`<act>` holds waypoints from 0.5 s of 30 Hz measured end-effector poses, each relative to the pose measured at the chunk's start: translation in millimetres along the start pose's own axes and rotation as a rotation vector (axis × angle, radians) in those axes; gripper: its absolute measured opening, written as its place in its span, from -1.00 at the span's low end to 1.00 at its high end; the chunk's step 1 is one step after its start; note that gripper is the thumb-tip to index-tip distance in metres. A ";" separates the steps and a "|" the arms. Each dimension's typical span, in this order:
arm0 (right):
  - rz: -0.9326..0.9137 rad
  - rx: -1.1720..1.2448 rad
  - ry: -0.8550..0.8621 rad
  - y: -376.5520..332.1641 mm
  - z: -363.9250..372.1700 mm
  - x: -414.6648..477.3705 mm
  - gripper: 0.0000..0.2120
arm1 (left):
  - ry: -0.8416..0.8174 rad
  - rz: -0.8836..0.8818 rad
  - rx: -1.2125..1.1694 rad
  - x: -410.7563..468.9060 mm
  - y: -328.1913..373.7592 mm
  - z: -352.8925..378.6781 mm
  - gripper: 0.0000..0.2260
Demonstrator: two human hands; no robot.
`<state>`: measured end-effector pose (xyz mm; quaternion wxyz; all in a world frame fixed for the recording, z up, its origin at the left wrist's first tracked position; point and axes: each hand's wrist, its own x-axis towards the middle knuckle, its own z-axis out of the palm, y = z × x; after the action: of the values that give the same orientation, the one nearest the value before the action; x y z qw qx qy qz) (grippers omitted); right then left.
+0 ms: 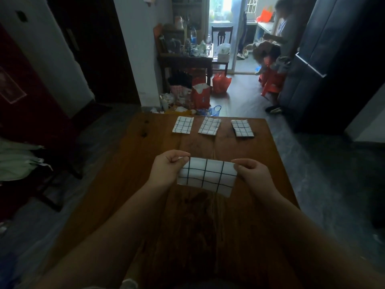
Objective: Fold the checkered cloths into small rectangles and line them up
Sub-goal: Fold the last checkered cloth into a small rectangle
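A white cloth with a black grid (208, 176), folded into a rectangle, hangs just above the middle of the wooden table (145, 184). My left hand (166, 170) pinches its upper left corner and my right hand (253, 174) pinches its upper right corner. Three folded checkered cloths lie in a row along the table's far edge: the left one (183, 125), the middle one (209, 126) and the right one (242, 128), which sits slightly turned.
Beyond the far edge, bags and clutter (198, 94) sit on the floor under a dark side table (185, 59). A person (279, 38) bends over at the back right beside a dark cabinet (312, 69). A pale bundle (18, 161) lies at the left.
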<state>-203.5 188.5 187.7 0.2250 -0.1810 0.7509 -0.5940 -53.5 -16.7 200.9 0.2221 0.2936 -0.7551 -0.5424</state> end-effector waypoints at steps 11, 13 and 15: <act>-0.200 -0.346 -0.025 -2.2 -9.9 2.8 -0.95 | -0.087 -0.103 -0.004 8.0 5.2 0.8 -0.89; -0.240 -0.433 0.006 -0.1 -8.7 4.3 -0.91 | -0.098 -0.124 0.077 10.6 4.3 2.1 -0.88; -0.305 -0.574 0.004 0.8 -8.6 4.9 -0.90 | -0.102 -0.145 0.172 12.5 3.1 3.2 -0.86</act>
<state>-212.3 192.9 188.0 0.0716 -0.3463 0.8524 -0.3851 -65.3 -22.3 203.0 0.1175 0.3374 -0.7861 -0.5045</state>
